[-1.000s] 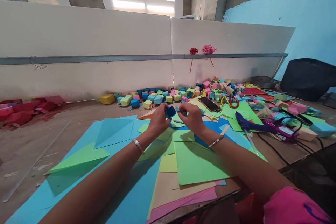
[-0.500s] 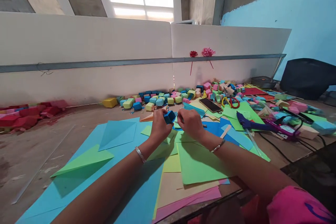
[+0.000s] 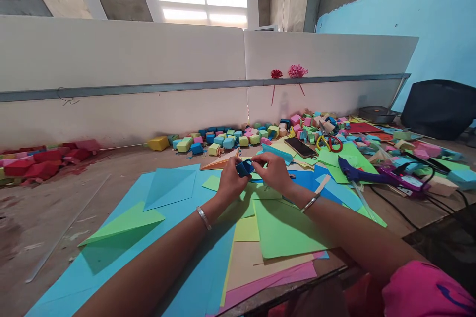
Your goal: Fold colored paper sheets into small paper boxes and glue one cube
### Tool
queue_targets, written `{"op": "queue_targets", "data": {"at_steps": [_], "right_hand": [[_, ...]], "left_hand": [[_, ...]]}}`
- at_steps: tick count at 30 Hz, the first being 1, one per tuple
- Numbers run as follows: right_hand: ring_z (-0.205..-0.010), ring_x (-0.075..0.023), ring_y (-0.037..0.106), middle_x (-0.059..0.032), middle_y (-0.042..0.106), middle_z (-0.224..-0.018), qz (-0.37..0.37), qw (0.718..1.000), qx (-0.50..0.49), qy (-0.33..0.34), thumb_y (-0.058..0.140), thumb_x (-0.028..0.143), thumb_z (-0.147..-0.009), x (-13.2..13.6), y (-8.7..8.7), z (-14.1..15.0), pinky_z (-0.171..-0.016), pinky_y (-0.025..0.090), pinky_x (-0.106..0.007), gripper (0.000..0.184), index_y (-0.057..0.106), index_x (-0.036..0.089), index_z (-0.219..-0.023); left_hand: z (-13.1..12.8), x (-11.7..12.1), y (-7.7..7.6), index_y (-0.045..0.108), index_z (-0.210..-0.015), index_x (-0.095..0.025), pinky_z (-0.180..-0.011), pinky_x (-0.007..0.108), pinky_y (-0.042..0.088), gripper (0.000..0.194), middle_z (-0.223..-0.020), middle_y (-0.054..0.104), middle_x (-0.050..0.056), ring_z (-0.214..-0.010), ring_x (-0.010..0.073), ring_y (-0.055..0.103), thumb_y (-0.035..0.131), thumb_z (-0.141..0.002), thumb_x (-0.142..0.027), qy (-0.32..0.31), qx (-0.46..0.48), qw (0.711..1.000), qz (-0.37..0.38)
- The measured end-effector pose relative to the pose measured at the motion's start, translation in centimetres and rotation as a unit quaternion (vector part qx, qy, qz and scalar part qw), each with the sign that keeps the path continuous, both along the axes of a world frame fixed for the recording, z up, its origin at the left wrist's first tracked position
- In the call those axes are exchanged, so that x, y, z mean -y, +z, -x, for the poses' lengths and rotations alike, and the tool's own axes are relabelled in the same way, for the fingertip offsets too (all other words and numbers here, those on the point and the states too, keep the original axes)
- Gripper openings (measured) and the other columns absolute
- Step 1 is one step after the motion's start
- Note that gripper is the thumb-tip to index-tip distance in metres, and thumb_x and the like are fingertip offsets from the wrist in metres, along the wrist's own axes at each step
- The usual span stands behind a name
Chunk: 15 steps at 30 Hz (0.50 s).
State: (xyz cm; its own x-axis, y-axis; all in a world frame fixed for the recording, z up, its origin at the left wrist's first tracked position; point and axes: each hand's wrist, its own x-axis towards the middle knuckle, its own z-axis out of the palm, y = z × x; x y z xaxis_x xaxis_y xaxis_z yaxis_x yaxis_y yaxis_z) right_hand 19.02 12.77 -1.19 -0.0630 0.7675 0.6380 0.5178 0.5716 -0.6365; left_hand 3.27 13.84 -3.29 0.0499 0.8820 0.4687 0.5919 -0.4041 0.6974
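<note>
A small dark blue paper box point(image 3: 244, 168) is between my hands above the paper sheets. My left hand point(image 3: 231, 181) is closed round its left side. At the box's right edge, my right hand point(image 3: 273, 171) pinches with thumb and forefinger. The top of the box seems open, with a flap raised; my fingers hide part of it. Below my hands lie light green sheets point(image 3: 290, 228) and a large light blue sheet point(image 3: 182, 257). A folded orange paper point(image 3: 220, 160) rests just beyond my left hand.
Many small coloured paper boxes point(image 3: 185, 145) line the wall. Red ones point(image 3: 42, 163) are piled at the left. A phone point(image 3: 300, 147), scissors point(image 3: 329, 143) and a purple glue gun point(image 3: 394, 179) with a black cable lie at the right. The table's front edge is at lower right.
The blue box has tilted, and its open side now shows more. My right fingers have come onto its right edge. The whole view has shifted slightly.
</note>
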Motion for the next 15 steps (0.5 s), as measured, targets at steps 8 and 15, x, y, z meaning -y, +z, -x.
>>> {"op": "queue_targets", "data": {"at_steps": [8, 15], "right_hand": [[-0.085, -0.0195, 0.060, -0.0067, 0.068, -0.088, -0.042, 0.970, 0.224, -0.084, 0.057, 0.019, -0.086, 0.3, -0.5, 0.2, -0.072, 0.038, -0.031, 0.017, 0.074, 0.019, -0.083], [-0.078, -0.0168, 0.055, -0.0057, 0.066, -0.085, -0.004, 0.947, 0.298, -0.119, 0.059, 0.017, -0.084, 0.9, 0.1, 0.3, -0.065, 0.030, -0.031, 0.017, 0.075, 0.019, -0.080]], "left_hand": [[-0.4, 0.8, 0.4, 0.053, -0.099, -0.020, -0.069, 0.032, 0.053, 0.043, -0.089, 0.067, 0.002, -0.078, 0.0196, 0.068, 0.070, -0.060, -0.011, -0.040, 0.081, 0.995, 0.050], [-0.9, 1.4, 0.6, 0.058, -0.106, -0.019, -0.072, 0.032, 0.053, 0.054, -0.093, 0.068, 0.006, -0.087, 0.0231, 0.067, 0.073, -0.055, -0.012, -0.062, 0.142, 0.984, 0.085]]}}
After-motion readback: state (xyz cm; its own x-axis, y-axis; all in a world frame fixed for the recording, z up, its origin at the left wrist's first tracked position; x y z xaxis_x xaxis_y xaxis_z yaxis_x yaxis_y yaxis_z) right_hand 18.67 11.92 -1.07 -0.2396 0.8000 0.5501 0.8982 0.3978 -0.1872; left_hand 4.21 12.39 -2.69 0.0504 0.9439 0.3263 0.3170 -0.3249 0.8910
